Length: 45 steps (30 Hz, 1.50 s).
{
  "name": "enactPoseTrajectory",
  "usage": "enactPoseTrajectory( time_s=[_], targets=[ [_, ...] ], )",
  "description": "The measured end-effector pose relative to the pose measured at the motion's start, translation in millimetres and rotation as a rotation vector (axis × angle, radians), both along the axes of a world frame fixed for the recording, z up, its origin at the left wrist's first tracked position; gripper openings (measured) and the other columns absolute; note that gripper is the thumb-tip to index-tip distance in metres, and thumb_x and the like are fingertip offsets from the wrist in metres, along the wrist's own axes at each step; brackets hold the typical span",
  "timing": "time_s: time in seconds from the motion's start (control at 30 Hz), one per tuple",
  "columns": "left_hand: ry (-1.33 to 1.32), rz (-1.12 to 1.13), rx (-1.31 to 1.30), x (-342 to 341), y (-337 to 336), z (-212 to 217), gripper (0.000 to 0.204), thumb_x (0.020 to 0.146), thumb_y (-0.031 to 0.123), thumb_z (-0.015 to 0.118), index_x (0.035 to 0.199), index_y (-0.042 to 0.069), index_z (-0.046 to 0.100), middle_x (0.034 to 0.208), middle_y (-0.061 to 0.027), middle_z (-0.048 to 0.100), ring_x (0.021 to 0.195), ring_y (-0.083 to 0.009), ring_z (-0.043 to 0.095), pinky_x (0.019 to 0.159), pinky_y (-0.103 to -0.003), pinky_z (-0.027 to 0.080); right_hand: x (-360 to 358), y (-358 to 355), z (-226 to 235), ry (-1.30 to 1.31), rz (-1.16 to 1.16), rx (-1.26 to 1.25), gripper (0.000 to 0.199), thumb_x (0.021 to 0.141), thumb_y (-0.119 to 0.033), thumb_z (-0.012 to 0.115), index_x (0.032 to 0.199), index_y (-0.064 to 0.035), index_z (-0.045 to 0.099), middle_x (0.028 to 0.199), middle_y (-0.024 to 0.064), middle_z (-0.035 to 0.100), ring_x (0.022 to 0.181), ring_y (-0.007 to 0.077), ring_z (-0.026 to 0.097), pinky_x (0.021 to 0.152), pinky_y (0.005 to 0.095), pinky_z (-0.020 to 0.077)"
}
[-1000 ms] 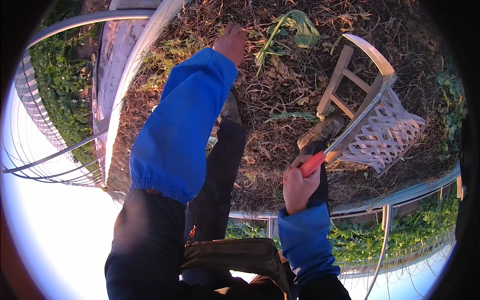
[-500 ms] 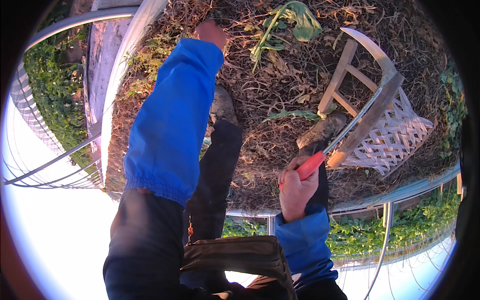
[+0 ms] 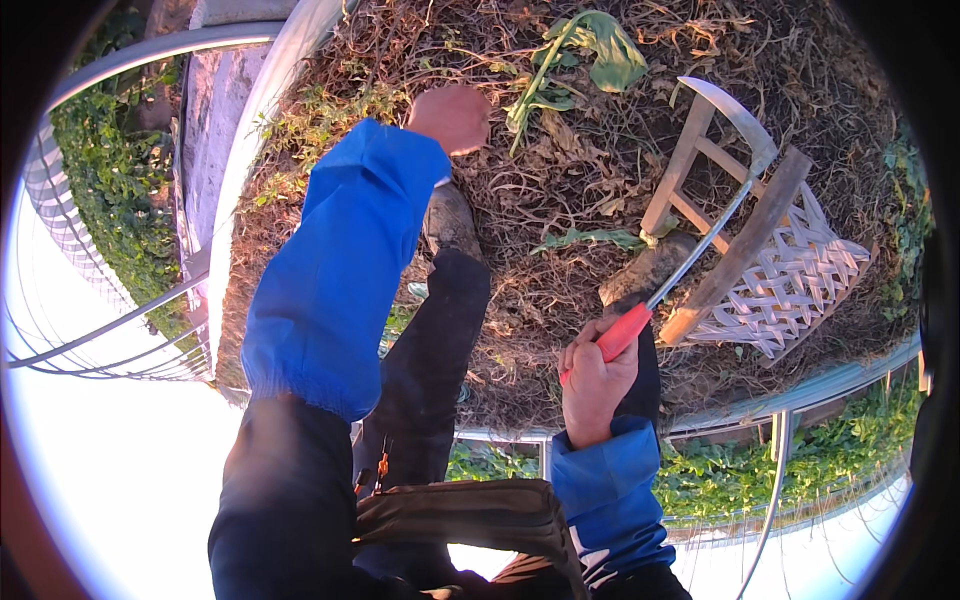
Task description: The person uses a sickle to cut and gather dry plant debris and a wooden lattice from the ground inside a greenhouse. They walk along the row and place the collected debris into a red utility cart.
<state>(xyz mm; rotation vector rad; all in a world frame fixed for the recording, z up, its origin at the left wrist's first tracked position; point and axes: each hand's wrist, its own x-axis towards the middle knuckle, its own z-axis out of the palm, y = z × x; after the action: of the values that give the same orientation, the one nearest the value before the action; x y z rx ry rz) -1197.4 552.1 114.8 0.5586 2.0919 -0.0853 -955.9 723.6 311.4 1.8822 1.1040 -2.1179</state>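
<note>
1. the sickle [image 3: 700,242] lies across the view toward 2 o'clock from centre, its red handle [image 3: 624,333] toward 4 and its curved blade [image 3: 742,122] reaching up toward 2.
2. the right hand [image 3: 598,390], at 4 o'clock, grips that handle, fingers wrapped around it and pressed together.
3. the left hand [image 3: 450,118], near 12 o'clock, is above or among dry stems [image 3: 540,200]; it is blurred, so i cannot tell whether its fingers are spread, closed or pinching anything.
4. as a judgement, the sickle should be light but stiff, with some weight out at the blade; the handle looks smooth and perhaps a little slippery. hold it by the red part, clear of the curved edge.
5. the dry stems look light, brittle and tangled; gathering them low in a bunch would probably suit. the green leafy stalk [image 3: 616,65], toward 1 o'clock, looks softer and easily bruised.
6. the blade overlaps the frame of a wooden stool [image 3: 775,285] at 3 o'clock; whether they touch, i cannot tell.
7. the palm hides part of the handle, and the bag [image 3: 460,505] at 6 o'clock covers part of the person's legs.
</note>
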Motion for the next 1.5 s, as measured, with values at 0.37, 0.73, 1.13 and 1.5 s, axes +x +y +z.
enactPoseTrajectory(
  time_s=[0.37,0.73,1.13,1.5],
  targets=[
    [0.651,0.115,0.011,-49.0,4.0,-46.6,0.019,0.085,0.008,0.060,0.103,0.003,0.065,0.105,-0.0155,0.064,0.096,-0.0349,0.064,0.075,-0.046,0.056,-1.9,-3.1,-1.6,-0.007,0.017,-0.047,0.024,0.075,0.013,0.045,0.094,-0.0017,0.048,0.075,0.0051,0.051,0.050,0.0081,0.046,0.041,0.0218,0.0380],
    [0.311,0.227,-0.147,-57.2,29.3,-31.8,0.026,0.097,0.015,0.053,0.119,0.004,0.062,0.124,-0.0137,0.059,0.108,-0.0332,0.058,0.093,-0.044,0.051,-0.8,-2.4,-4.7,-0.011,0.020,-0.050,0.026,0.077,0.012,0.046,0.099,-0.0012,0.048,0.077,0.0049,0.051,0.050,0.0082,0.046,0.041,0.0218,0.0391],
    [0.334,-0.069,-0.126,-58.0,-5.6,-52.6,0.022,0.090,0.019,0.061,0.105,0.004,0.066,0.101,-0.0164,0.069,0.093,-0.0358,0.068,0.075,-0.047,0.057,3.2,-4.4,-4.3,0.002,0.052,-0.078,0.026,0.076,0.012,0.046,0.099,-0.0012,0.049,0.077,0.0047,0.051,0.050,0.0082,0.046,0.041,0.0221,0.0398],
    [0.181,1.323,0.383,21.9,29.1,-12.0,0.042,0.083,0.041,0.072,0.092,0.002,0.064,0.071,-0.0015,0.055,0.062,-0.0114,0.052,0.057,-0.033,0.045,-3.4,-0.7,-6.3,-0.049,0.015,-0.125,0.023,0.077,0.011,0.046,0.096,-0.0021,0.048,0.073,0.0049,0.051,0.046,0.0087,0.045,0.039,0.0226,0.0381]
  ],
)
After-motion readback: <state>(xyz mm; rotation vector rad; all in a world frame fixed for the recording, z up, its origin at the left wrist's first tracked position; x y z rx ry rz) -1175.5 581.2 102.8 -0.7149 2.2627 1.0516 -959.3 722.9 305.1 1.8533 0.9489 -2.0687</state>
